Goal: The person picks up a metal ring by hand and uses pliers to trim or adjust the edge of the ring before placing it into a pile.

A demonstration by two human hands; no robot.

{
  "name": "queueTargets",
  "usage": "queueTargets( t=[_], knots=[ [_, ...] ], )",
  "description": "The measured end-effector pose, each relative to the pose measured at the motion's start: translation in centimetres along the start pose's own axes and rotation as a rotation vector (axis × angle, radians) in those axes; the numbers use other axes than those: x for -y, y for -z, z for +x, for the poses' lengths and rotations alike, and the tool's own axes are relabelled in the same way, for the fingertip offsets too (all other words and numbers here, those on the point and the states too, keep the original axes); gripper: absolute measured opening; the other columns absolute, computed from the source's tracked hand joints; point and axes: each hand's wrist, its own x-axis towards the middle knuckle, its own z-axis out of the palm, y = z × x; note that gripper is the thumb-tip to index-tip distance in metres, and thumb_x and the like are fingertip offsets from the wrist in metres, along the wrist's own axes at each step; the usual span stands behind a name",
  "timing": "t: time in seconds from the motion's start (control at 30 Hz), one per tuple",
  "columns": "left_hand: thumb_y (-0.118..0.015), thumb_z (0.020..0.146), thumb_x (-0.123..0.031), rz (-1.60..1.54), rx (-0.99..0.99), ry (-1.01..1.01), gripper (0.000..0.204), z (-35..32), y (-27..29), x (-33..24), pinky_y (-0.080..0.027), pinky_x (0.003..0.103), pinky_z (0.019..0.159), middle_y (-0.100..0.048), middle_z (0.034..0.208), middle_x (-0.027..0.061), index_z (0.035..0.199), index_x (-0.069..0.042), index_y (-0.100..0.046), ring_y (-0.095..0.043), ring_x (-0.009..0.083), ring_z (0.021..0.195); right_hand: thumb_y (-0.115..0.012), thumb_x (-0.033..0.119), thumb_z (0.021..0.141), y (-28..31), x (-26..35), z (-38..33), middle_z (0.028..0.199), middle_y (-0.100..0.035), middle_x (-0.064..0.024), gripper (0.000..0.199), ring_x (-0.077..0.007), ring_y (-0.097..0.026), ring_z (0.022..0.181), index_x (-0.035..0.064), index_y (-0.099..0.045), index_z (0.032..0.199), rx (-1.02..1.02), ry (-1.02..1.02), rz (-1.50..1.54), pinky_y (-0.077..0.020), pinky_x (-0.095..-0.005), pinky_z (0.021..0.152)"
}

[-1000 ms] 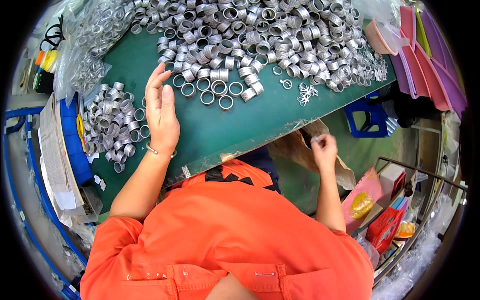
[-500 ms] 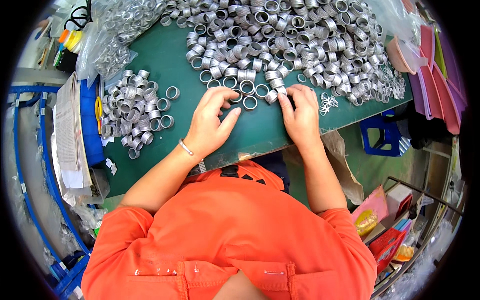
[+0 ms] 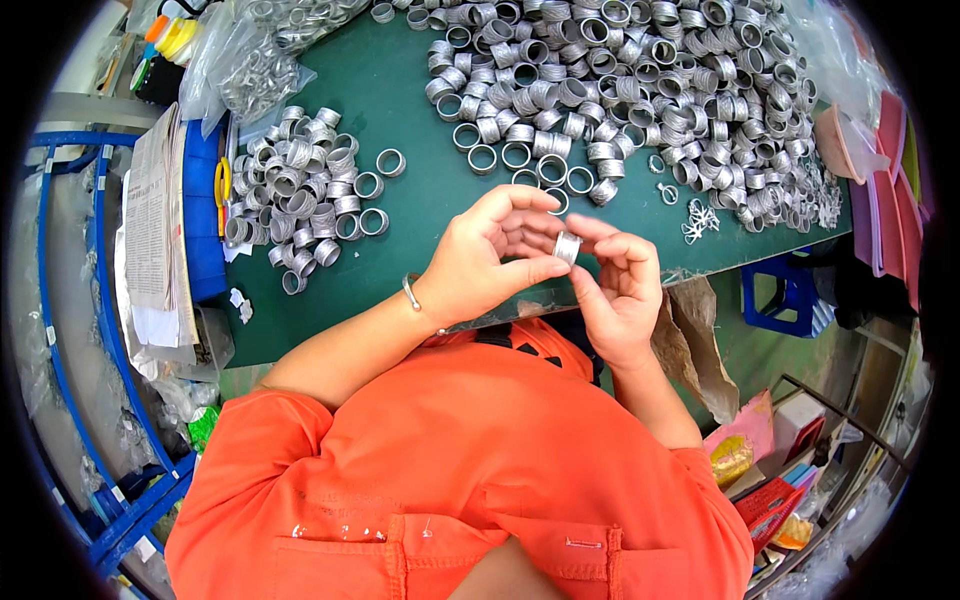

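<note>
Nearest the camera, the person's orange shirt (image 3: 450, 470) fills the lower frame, and just beyond it the two hands meet above the near edge of the dark green counter (image 3: 400, 100). Both are closed on one small ribbed silver metal ring (image 3: 567, 246): the left hand (image 3: 487, 262) pinches it between thumb and fingers, a thin silver bracelet (image 3: 410, 292) on its wrist, and the right hand (image 3: 622, 290) pinches it from the other side with its fingertips. The ring is a short, wide band with fine grooves round its outer face, bright and reflective, held up off the counter. To handle it well, I would judge that a light fingertip grip on the rim is best, turning the ring slowly so the grooved face and inner bore both catch the light, and keeping it over the counter in case it slips. Further out to the left lies a small heap of like silver rings (image 3: 300, 195) beside a blue bin (image 3: 205, 215) with stacked papers. Farthest off, a much larger pile of silver rings (image 3: 640, 90) spreads across the back of the counter, with clear plastic bags of rings (image 3: 255, 60) at the far left corner.
</note>
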Motion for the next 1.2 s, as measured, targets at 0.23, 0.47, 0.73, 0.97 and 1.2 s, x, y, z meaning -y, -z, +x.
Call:
queueTargets(
  t=[0.23, 0.47, 0.73, 0.97, 1.2],
  knots=[
    [-0.072, 0.074, 0.006, 0.337, -0.026, -0.228, 0.065, -0.8, 0.3, -0.4, -0.052, 0.035, 0.087, -0.061, 0.109, 0.0163, 0.128, -0.002, -0.037, -0.062, 0.0218, 0.100, -0.048, 0.004, 0.095, 0.2, 0.6, 0.3, 0.104, -0.057, -0.0121, 0.021, -0.0158, -0.058, 0.090, -0.0006, -0.041, 0.115, -0.010, -0.284, 0.198, -0.0491, -0.0285, 0.078],
    [-0.075, 0.070, 0.002, 0.513, -0.022, -0.370, 0.051, -0.8, 0.2, -0.1, -0.052, 0.033, 0.085, -0.061, 0.108, 0.0133, 0.115, -0.003, -0.052, -0.062, 0.0221, 0.097, -0.054, 0.000, 0.092, -1.0, 0.8, 0.2, 0.105, -0.056, -0.0120, 0.026, -0.0150, -0.057, 0.093, 0.0003, -0.042, 0.115, 0.007, -0.257, 0.283, -0.0485, -0.0285, 0.082],
    [-0.074, 0.070, 0.002, 0.738, -0.038, -0.376, 0.028, -1.2, 1.0, -0.8, -0.050, 0.027, 0.070, -0.061, 0.105, 0.0092, 0.095, -0.004, -0.063, -0.060, 0.0181, 0.087, -0.062, -0.006, 0.071, 5.8, 1.7, -2.4, 0.103, -0.053, -0.0107, 0.029, -0.0161, -0.055, 0.088, -0.0008, -0.055, 0.098, -0.273, 0.137, -0.584, -0.0477, -0.0259, 0.075],
    [-0.069, 0.074, 0.005, 0.701, -0.065, -0.302, 0.020, -0.8, 1.3, -0.1, -0.049, 0.023, 0.065, -0.063, 0.099, 0.0091, 0.092, -0.002, -0.063, -0.061, 0.0131, 0.080, -0.059, 0.001, 0.074, 17.1, -0.2, -11.2, 0.089, -0.059, -0.0147, 0.019, -0.0252, -0.058, 0.076, -0.0017, -0.060, 0.093, -0.279, -0.499, -1.259, -0.0486, -0.0334, 0.071],
    [-0.068, 0.075, 0.005, 0.693, -0.046, -0.280, 0.019, -0.7, 0.4, 0.0, -0.049, 0.023, 0.065, -0.063, 0.099, 0.0091, 0.092, -0.002, -0.063, -0.061, 0.0131, 0.079, -0.062, -0.005, 0.076, 8.5, 1.7, -1.9, 0.091, -0.060, -0.0154, 0.018, -0.0293, -0.060, 0.081, 0.0005, -0.063, 0.093, -0.197, 0.155, -0.974, -0.0489, -0.0361, 0.075]
  ],
)
